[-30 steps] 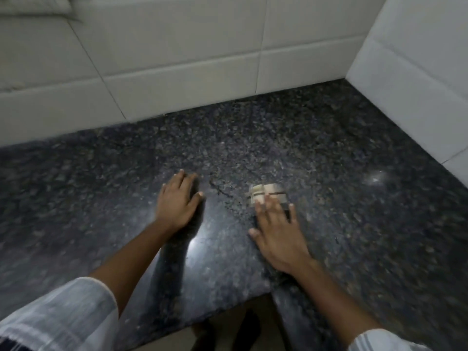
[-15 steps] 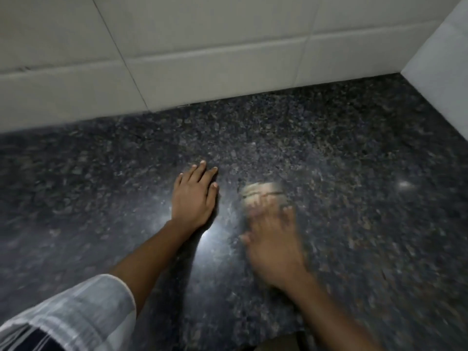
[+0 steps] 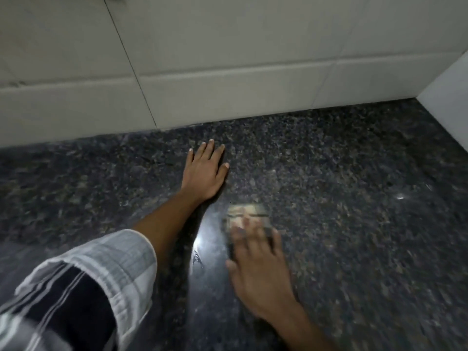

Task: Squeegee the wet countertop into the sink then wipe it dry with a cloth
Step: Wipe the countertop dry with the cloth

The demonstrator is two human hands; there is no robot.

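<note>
A dark speckled granite countertop (image 3: pixel 342 188) fills the lower view and shines where light reflects near the middle. My left hand (image 3: pixel 203 173) lies flat on it, palm down, fingers together and pointing toward the wall. My right hand (image 3: pixel 260 272) is blurred with motion and presses flat on a small beige folded cloth (image 3: pixel 247 216), whose far end shows beyond my fingertips. No squeegee or sink is in view.
White tiled wall (image 3: pixel 228 59) runs along the back of the counter, and a second white wall (image 3: pixel 448 102) closes the right corner. My striped sleeve (image 3: pixel 83 287) covers the lower left.
The view has shifted left and closer to the back wall. My left hand slid farther forward toward the wall. My right hand keeps moving with the cloth and is now blurred.
</note>
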